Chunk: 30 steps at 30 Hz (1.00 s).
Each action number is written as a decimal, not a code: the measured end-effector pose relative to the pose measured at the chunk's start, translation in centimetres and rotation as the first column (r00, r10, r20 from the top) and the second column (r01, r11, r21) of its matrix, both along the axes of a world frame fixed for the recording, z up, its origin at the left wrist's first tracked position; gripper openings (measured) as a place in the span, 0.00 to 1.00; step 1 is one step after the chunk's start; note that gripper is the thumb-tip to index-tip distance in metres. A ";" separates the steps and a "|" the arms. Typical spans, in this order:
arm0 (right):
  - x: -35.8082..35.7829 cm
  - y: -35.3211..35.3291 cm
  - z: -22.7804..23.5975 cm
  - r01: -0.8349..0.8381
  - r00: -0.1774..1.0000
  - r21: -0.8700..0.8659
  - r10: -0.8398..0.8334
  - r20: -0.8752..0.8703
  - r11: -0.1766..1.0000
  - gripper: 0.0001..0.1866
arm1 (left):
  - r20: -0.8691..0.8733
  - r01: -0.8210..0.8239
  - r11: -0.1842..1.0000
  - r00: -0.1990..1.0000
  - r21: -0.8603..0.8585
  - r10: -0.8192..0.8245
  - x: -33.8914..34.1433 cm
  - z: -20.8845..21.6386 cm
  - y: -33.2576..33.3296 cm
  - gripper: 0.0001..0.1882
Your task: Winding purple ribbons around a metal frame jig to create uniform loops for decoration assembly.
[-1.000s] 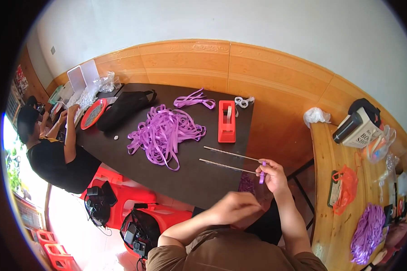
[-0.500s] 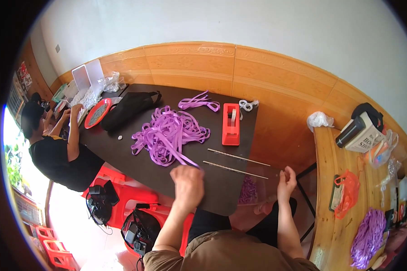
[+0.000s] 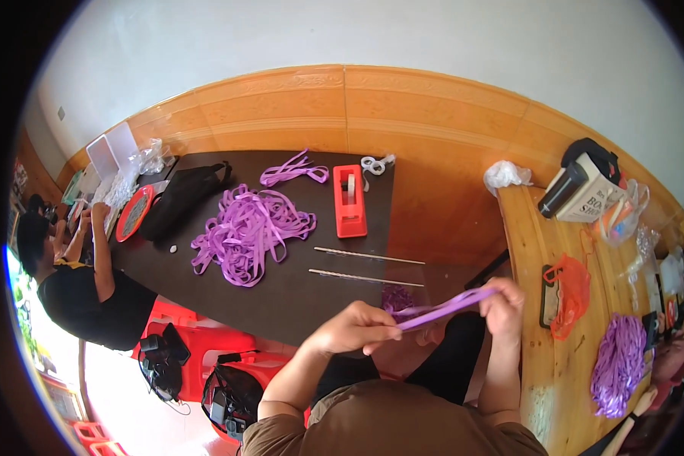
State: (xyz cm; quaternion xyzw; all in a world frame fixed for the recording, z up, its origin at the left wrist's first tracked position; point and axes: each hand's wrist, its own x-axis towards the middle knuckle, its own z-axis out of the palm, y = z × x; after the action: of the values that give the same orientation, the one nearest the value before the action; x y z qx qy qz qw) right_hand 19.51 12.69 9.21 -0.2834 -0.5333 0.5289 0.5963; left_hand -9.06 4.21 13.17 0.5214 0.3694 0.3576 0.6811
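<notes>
A purple ribbon [image 3: 450, 307] stretches between my two hands, above my lap and just off the table's near right corner. My left hand [image 3: 361, 327] pinches one end of the stretch. Raised slightly higher, my right hand [image 3: 503, 304] grips the other end, fingers curled around it. A tangled heap of purple ribbon [image 3: 251, 232] lies on the dark table [image 3: 281, 308], left of centre. Two thin pale sticks [image 3: 368, 255] rest side by side, poking past the table's right edge. Behind them stands a red tape dispenser [image 3: 350, 201].
Scissors [image 3: 374, 164], a looped ribbon bundle [image 3: 295, 169] and a black bag [image 3: 186, 201] sit farther back. A co-worker [image 3: 83, 296] handles things by a red plate [image 3: 135, 213] at left. Rightward, a wooden bench [image 3: 536, 380] holds a purple ribbon bundle [image 3: 617, 366] and an orange bag [image 3: 570, 296].
My left hand has come away from the heap, drawing in toward my right hand. Ribbon now spans both hands; my right hand, earlier empty, has closed on it. The whole view has shifted.
</notes>
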 end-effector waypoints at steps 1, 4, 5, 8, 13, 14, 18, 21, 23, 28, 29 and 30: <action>1.1 0.8 -0.1 0.063 0.995 -0.043 -0.066 -0.068 0.997 0.06 | 0.066 0.022 1.000 0.998 0.018 -0.023 -0.8 -0.8 0.3 0.07; 3.9 2.5 -2.8 -0.134 0.918 -0.178 0.055 -0.392 0.975 0.04 | 0.178 -0.031 0.999 0.984 0.027 0.026 -1.0 0.1 0.6 0.08; 4.6 2.8 -4.1 -0.184 0.924 -0.229 0.089 -0.371 0.956 0.08 | 0.194 -0.046 0.999 0.980 0.016 0.042 -0.5 0.2 0.9 0.08; 1.7 1.1 -2.9 0.182 0.881 -0.174 -0.082 0.466 0.968 0.26 | 0.165 -0.108 0.994 0.981 0.021 0.103 1.5 -0.5 1.9 0.08; -3.6 -2.7 2.4 -0.471 0.848 -0.188 0.501 0.175 0.862 0.32 | -0.075 -0.061 0.998 0.995 -0.034 0.058 4.6 -0.5 2.5 0.09; -4.5 -2.4 2.2 -0.465 0.839 -0.016 0.447 0.309 0.885 0.29 | -0.067 -0.065 0.998 0.996 -0.019 0.064 5.0 -0.4 2.5 0.12; -4.1 -1.3 3.4 -0.402 0.823 0.129 0.295 0.486 0.907 0.11 | 0.147 -0.154 0.976 0.973 -0.152 0.177 4.7 -1.5 2.3 0.19; -3.3 -0.6 2.9 -0.271 0.863 0.286 0.101 0.495 0.919 0.07 | 0.296 -0.165 0.955 0.925 -0.248 0.237 4.8 -1.5 1.7 0.19; -3.3 -0.5 3.1 -0.247 0.880 0.283 0.092 0.467 0.927 0.08 | 0.334 -0.124 0.962 0.921 -0.243 0.203 4.6 -1.9 1.3 0.16; -3.4 -0.6 2.7 -0.077 0.830 0.427 -0.179 0.529 0.901 0.16 | 0.292 -0.163 0.958 0.929 -0.235 0.229 5.0 -3.6 1.2 0.09; -3.2 -1.1 3.1 -0.154 0.805 0.314 -0.066 0.590 0.937 0.22 | 0.293 -0.185 0.956 0.923 -0.228 0.249 5.0 -3.8 1.2 0.09; -3.2 -1.2 3.0 -0.224 0.818 0.258 0.037 0.574 0.940 0.23 | 0.294 -0.184 0.956 0.923 -0.228 0.248 5.1 -3.8 1.2 0.09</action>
State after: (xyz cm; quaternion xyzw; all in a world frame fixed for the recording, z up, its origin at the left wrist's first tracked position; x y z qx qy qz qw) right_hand 16.31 11.47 12.16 -0.2899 -0.7803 0.3706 0.4121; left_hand -3.99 5.39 9.32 0.3427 0.3429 0.4725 0.7360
